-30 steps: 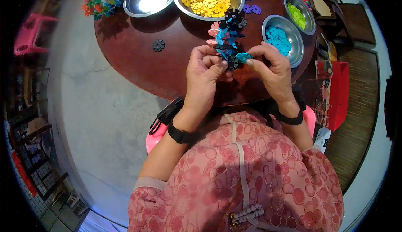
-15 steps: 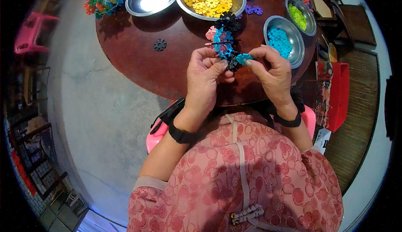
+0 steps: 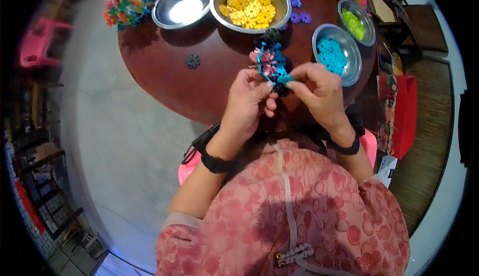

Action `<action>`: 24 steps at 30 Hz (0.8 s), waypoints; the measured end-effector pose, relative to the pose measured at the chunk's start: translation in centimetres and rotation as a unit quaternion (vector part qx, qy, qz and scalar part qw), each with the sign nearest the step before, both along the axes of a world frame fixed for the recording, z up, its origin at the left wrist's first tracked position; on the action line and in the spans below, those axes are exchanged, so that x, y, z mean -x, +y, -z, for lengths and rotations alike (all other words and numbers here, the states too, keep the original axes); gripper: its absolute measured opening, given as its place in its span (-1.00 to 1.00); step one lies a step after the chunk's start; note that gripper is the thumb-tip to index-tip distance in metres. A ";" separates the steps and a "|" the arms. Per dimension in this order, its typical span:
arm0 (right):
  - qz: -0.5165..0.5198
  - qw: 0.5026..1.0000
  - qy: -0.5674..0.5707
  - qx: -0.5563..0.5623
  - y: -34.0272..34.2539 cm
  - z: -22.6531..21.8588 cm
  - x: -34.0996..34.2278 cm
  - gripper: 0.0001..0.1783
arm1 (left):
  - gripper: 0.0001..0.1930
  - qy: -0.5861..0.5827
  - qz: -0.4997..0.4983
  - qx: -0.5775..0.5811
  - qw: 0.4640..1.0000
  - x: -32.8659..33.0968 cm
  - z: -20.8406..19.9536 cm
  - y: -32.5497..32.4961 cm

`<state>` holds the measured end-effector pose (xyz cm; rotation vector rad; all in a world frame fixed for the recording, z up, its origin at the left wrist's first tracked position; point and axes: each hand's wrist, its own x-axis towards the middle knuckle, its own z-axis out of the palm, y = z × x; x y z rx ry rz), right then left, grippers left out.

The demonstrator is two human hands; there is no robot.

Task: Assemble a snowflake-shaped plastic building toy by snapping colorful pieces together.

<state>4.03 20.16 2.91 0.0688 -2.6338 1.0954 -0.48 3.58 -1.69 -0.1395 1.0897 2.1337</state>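
Note:
My left hand [image 3: 248,98] is closed round the lower end of a cluster of interlocking snowflake discs [image 3: 266,62], joined from pink, blue and black pieces. A blue snowflake disc [image 3: 285,79] is pinched between the thumb and forefinger of my right hand [image 3: 319,90]. It meets the lower right of the cluster; whether its slot is fitted in, I cannot tell. My left fingertips partly hide the cluster's lower end. On the table to the left lies a single black disc [image 3: 192,61].
On the dark red table [image 3: 164,84], a metal bowl [image 3: 213,11] holds yellow discs, beside a shiny bowl [image 3: 159,19]. Bowls of blue discs [image 3: 332,55] and green discs [image 3: 354,26] stand at the right. Purple discs [image 3: 300,17] lie loose. A multicoloured disc ball [image 3: 128,6] sits far left.
My right hand has brought the blue disc left against the cluster, and the cluster has turned a little in my left hand. The whole view has shifted slightly.

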 end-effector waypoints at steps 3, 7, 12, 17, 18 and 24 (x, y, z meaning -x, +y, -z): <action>-0.017 0.997 0.063 -0.045 -0.2 1.0 0.1 -0.87 | -0.80 -0.005 -0.007 0.041 0.999 -0.2 0.1 -0.1; -0.037 0.993 0.084 -0.073 -0.4 1.4 0.2 -0.86 | -0.81 0.015 -0.017 0.032 0.999 -0.3 0.9 0.1; -0.045 0.993 0.092 -0.061 -0.5 1.1 0.0 -0.84 | -0.85 0.019 -0.004 0.032 0.999 -1.0 0.7 0.1; -0.033 0.995 0.079 -0.051 -0.7 1.2 -0.4 -0.85 | -0.89 -0.010 0.000 0.028 1.000 -1.3 1.1 0.1; -0.026 0.996 0.073 -0.039 -0.8 1.5 -0.4 -0.85 | -0.87 -0.027 0.002 0.032 0.999 -1.1 1.0 0.0; -0.019 0.996 0.089 -0.015 0.0 1.4 0.5 -0.88 | -0.88 -0.027 -0.001 0.042 0.999 -0.9 0.2 0.5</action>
